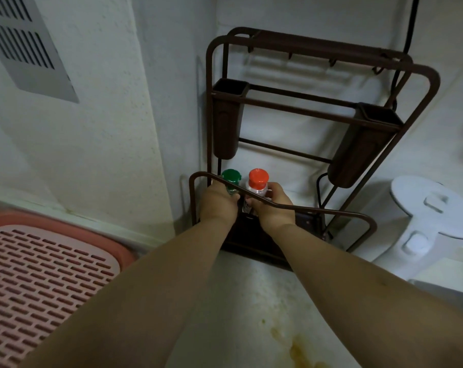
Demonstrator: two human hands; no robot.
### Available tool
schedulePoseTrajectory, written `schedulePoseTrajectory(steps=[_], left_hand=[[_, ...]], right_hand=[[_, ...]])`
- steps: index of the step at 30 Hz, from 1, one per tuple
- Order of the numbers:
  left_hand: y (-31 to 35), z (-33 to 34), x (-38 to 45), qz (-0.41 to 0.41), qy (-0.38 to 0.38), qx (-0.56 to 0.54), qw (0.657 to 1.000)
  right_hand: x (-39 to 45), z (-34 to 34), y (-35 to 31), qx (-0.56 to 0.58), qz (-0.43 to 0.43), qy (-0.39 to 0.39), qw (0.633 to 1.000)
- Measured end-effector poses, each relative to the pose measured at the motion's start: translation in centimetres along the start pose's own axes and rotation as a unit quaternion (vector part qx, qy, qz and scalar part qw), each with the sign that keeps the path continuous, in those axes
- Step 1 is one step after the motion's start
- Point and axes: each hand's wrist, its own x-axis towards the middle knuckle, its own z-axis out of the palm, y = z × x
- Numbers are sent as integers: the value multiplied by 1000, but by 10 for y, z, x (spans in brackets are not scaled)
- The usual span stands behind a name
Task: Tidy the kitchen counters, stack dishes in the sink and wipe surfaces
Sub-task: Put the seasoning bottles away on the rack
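Green-capped bottle (230,181) stands upright in the left hand (218,204)'s grasp, red-capped bottle (257,185) beside it in the right hand (274,208)'s.

- Two hands: left hand (219,205), right hand (274,211)
- Two bottles at the fingers: green-capped bottle (231,179), red-capped bottle (257,181)
- Two brown holders (226,120) above the fingers
- One rack (318,49)
- One white kettle (421,224)
- One pink tray (39,274)

Matt brown metal rack (291,208), glossy plastic bottle caps (258,177), rough painted wall (113,128)
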Motion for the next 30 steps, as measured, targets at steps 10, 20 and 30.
schedulePoseTrajectory(steps=[10,20,30], left_hand=[[-2,-10,-11,12,11,109,994],[16,-34,-100,61,-191,205,958],[106,17,-238,181,-253,125,942]], right_hand=[[-12,-14,-8,-54,50,5,997],[-116,-86,-19,-161,-22,-64,985],[-208,-237,48,-185,-17,-26,982]])
